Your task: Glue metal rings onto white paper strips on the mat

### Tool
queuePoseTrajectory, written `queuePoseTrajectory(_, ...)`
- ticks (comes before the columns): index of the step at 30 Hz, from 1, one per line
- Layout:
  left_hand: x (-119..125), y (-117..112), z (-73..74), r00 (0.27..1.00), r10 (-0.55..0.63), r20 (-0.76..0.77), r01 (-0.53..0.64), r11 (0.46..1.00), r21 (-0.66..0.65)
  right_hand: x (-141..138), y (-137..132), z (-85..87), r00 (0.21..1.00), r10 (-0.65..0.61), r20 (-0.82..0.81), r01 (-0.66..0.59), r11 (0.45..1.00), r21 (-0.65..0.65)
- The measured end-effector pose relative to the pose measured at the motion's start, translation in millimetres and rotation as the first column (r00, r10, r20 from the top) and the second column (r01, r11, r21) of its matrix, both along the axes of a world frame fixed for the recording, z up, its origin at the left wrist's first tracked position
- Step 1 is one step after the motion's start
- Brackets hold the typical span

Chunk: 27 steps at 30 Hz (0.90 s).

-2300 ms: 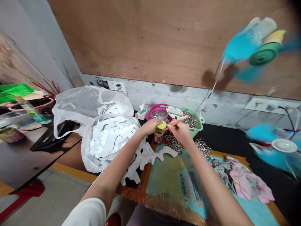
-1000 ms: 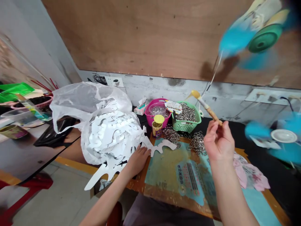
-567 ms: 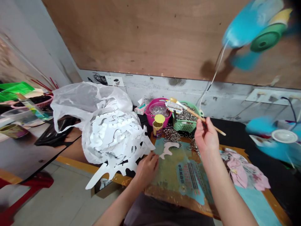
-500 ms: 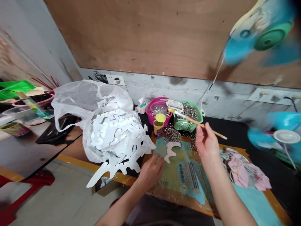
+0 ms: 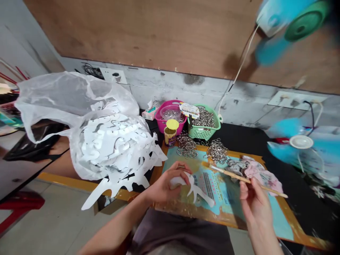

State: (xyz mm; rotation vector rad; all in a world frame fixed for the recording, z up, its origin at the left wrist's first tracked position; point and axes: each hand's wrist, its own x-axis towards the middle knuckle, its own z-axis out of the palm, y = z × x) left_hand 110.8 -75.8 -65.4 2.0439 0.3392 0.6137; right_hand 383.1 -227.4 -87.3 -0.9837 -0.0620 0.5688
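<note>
Head camera view, looking down over a work surface. The left hand's fingers [image 5: 181, 168] curl close together over one end of a white paper cut-out [image 5: 198, 191], hiding that end, while its branching arms reach right across a teal-and-green printed board [image 5: 221, 202]. The left hand [image 5: 164, 186] is cupped, its forearm coming in from the lower left. The right hand [image 5: 255, 200] pinches a wooden-handled paintbrush [image 5: 233, 176] between fingertips [image 5: 245, 187] and thumb, its yellow-tipped bristles held above the board and apart from the cut-out. (The right forearm runs off the bottom edge.) Beyond lie two heaps of metal rings [image 5: 187, 146], a jar with a yellow lid [image 5: 170, 134], a pink basket [image 5: 162, 122] and a green basket [image 5: 203, 132]. To the left, a translucent plastic bag [image 5: 66, 99] holds more white cut-outs. A blurred blue fan [image 5: 297, 24] hangs at the upper right.
</note>
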Motion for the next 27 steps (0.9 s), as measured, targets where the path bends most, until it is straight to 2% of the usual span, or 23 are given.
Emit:
queuePoseTrajectory(2, 8, 13, 3.6, 0.989, -0.145, 0.041, 0.149, 0.979, -0.138, 1, -8, -2.4, 1.000, -0.013, -0.011, 0.013, 1.000, -0.005)
queuePoseTrajectory(4, 18, 31, -1.7, 0.974, -0.224, 0.042, 0.228, 0.954, -0.194, 1, -13, -5.3, 1.000, 0.000, 0.001, 0.000, 1.000, 0.001)
queuePoseTrajectory(5, 25, 41, -6.5, 0.970, -0.241, 0.006, 0.239, 0.956, -0.168, 0, -14, -6.9, 1.000, 0.017, 0.014, -0.017, 1.000, 0.004)
queuePoseTrajectory(7, 39, 62, -17.1, 0.964, -0.244, -0.107, 0.244, 0.970, -0.018, -2, -15, -10.4, 0.998, 0.051, 0.038, -0.051, 0.999, -0.002)
queuePoseTrajectory(8, 45, 72, -22.2, 0.962, -0.219, -0.164, 0.234, 0.969, 0.078, -3, -15, -12.4, 0.997, 0.062, 0.046, -0.061, 0.998, -0.009)
queuePoseTrajectory(10, 55, 89, -30.8, 0.965, -0.153, -0.213, 0.193, 0.964, 0.183, -5, -12, -16.7, 0.996, 0.074, 0.052, -0.073, 0.997, -0.022)
queuePoseTrajectory(13, 60, 98, -40.0, 0.977, -0.020, -0.214, 0.076, 0.963, 0.259, -6, -7, -23.7, 0.994, 0.094, 0.058, -0.093, 0.995, -0.030)
queuePoseTrajectory(16, 52, 81, -47.3, 0.967, 0.208, -0.150, -0.142, 0.920, 0.365, -6, -1, -30.1, 0.990, 0.122, 0.070, -0.119, 0.992, -0.049)
queuePoseTrajectory(19, 36, 41, -54.9, 0.910, 0.413, -0.032, -0.353, 0.813, 0.463, -5, 5, -34.5, 0.979, 0.172, 0.109, -0.164, 0.983, -0.081)
queuePoseTrajectory(21, 23, 9, -59.5, 0.917, 0.399, -0.009, -0.344, 0.800, 0.492, -4, 9, -36.1, 0.964, 0.220, 0.149, -0.206, 0.973, -0.103)
queuePoseTrajectory(23, 12, -19, -63.2, 0.940, 0.338, -0.050, -0.266, 0.816, 0.514, -3, 13, -37.1, 0.946, 0.263, 0.191, -0.242, 0.962, -0.126)
queuePoseTrajectory(25, 3, -38, -65.7, 0.956, 0.278, -0.094, -0.190, 0.829, 0.525, -3, 16, -38.1, 0.929, 0.291, 0.228, -0.261, 0.953, -0.152)
queuePoseTrajectory(27, -2, -46, -67.7, 0.963, 0.238, -0.127, -0.135, 0.832, 0.538, -4, 18, -39.4, 0.913, 0.306, 0.271, -0.264, 0.948, -0.180)
